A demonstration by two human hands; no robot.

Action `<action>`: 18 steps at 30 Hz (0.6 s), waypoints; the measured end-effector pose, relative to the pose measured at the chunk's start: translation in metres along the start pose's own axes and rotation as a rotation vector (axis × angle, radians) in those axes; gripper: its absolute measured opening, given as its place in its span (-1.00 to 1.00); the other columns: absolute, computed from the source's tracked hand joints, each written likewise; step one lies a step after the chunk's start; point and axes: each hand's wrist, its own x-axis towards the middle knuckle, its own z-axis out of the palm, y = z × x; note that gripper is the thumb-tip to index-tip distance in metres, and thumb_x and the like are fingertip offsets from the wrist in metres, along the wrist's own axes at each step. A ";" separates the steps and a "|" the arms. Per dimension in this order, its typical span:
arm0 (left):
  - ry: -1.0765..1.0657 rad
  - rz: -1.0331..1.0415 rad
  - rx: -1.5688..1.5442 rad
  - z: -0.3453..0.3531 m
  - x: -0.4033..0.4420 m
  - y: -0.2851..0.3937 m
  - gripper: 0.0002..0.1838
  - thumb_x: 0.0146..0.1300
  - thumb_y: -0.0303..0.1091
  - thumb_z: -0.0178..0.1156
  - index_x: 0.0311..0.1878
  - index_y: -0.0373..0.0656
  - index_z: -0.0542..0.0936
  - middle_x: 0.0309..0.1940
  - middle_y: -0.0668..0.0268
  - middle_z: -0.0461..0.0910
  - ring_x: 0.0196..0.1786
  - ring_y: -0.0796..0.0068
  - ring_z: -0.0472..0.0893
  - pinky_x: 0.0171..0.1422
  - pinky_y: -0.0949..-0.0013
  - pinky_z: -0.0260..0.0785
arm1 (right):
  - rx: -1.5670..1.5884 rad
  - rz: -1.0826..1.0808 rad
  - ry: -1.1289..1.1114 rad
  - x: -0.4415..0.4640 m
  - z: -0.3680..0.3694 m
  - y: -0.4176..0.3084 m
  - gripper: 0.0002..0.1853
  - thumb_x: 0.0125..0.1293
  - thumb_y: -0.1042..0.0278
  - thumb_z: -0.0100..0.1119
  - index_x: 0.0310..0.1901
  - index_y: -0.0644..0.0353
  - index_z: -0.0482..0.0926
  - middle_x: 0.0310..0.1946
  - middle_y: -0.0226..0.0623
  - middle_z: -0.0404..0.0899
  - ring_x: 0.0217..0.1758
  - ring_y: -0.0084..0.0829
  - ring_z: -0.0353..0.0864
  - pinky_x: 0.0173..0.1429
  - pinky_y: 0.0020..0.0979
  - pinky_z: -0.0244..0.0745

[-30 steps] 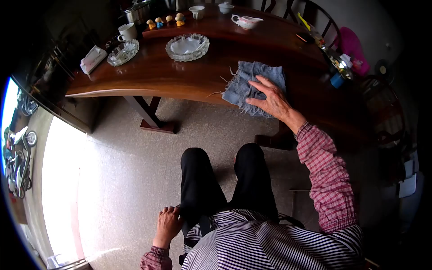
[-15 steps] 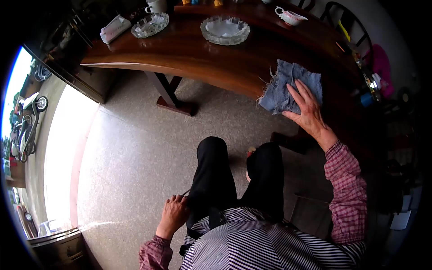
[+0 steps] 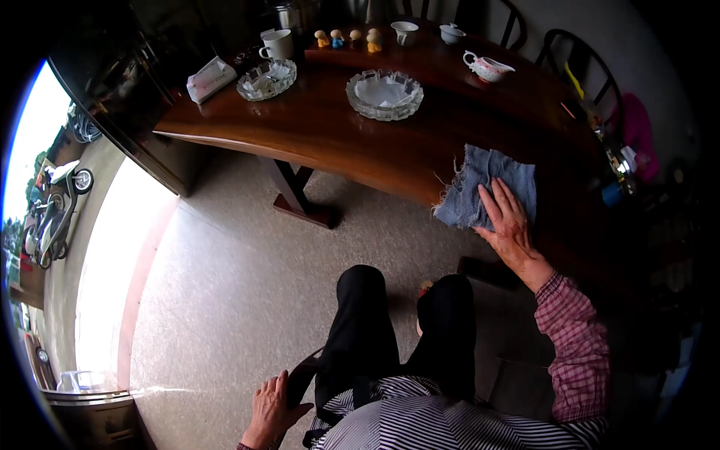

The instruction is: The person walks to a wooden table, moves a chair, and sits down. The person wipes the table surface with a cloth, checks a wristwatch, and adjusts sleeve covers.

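Observation:
My right hand (image 3: 508,225) lies with its fingers stretched flat on a frayed blue-grey cloth (image 3: 480,180). The cloth is spread over the near edge of a dark, glossy wooden table (image 3: 300,139), towards its right side. Down at the lower left, my left hand (image 3: 271,411) is beside my left leg, its fingers extended and the thumb held apart. A dark, strap-like thing (image 3: 302,379) shows right by its fingers; whether they touch it I cannot make out.
On the table stand a glass ashtray (image 3: 385,96), a second glass dish (image 3: 266,80), a tissue pack (image 3: 211,79), a white mug (image 3: 277,45), a patterned creamer (image 3: 489,69) and several small figurines (image 3: 355,39). Behind is a dark chair (image 3: 585,64). A table leg (image 3: 304,206) reaches the floor.
The view has tilted up, so more of the table's far side shows. My left hand has shifted lower, its fingers now more extended. My right hand stays on the cloth.

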 end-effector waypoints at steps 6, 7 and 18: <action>0.114 0.039 -0.031 0.010 -0.012 0.002 0.00 0.00 0.07 0.42 0.34 -0.39 0.18 0.00 -0.10 0.55 0.02 -0.06 0.59 0.07 0.06 0.43 | 0.036 -0.005 0.032 0.005 0.005 -0.010 -0.14 -0.05 0.49 0.48 0.36 0.13 0.32 0.38 0.01 0.20 0.46 -0.03 0.18 0.44 -0.11 0.26; 0.118 0.040 -0.027 0.014 -0.013 0.002 0.00 0.00 0.07 0.42 0.34 -0.39 0.18 0.00 -0.10 0.55 0.02 -0.06 0.59 0.07 0.06 0.43 | 0.049 -0.008 0.039 0.006 0.005 -0.012 -0.14 -0.05 0.52 0.48 0.36 0.14 0.32 0.38 0.00 0.21 0.46 -0.04 0.18 0.44 -0.11 0.26; 0.167 0.075 -0.084 0.022 -0.015 0.000 -0.09 0.05 -0.07 0.40 0.32 -0.40 0.19 -0.04 -0.12 0.56 -0.01 -0.09 0.60 0.04 0.07 0.46 | 0.124 -0.078 0.051 0.051 0.036 -0.049 -0.19 0.03 0.49 0.41 0.38 0.11 0.29 0.38 0.04 0.19 0.49 0.01 0.13 0.45 -0.09 0.23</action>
